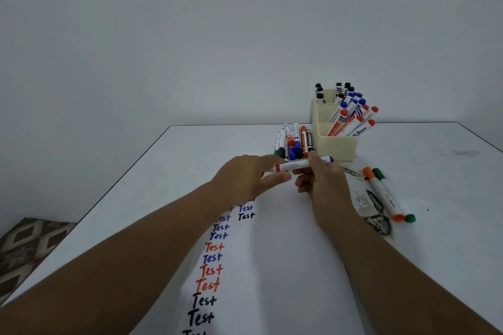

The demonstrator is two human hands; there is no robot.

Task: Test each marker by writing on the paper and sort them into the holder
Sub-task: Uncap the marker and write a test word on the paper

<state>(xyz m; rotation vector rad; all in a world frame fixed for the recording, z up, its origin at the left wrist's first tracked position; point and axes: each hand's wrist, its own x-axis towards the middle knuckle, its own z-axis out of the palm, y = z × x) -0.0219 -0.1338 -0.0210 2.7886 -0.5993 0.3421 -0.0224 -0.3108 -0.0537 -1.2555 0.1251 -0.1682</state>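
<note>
Left hand point(249, 175) pinched the held marker point(302, 164) at its left end; right hand point(322, 181) fingers gripped its blue-capped end, above the paper point(285, 266). Loose markers point(295, 141) lay behind; holder point(336, 144) stood right on the desk point(435, 171).

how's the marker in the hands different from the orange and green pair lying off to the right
The held marker is lifted off the table, gripped by the left hand and right hand; the orange marker and green marker lie flat on the table, untouched. It lies nearly level across the view, while they run diagonally, side by side. Its end is blue; theirs are orange and green. All three have white barrels.
</note>
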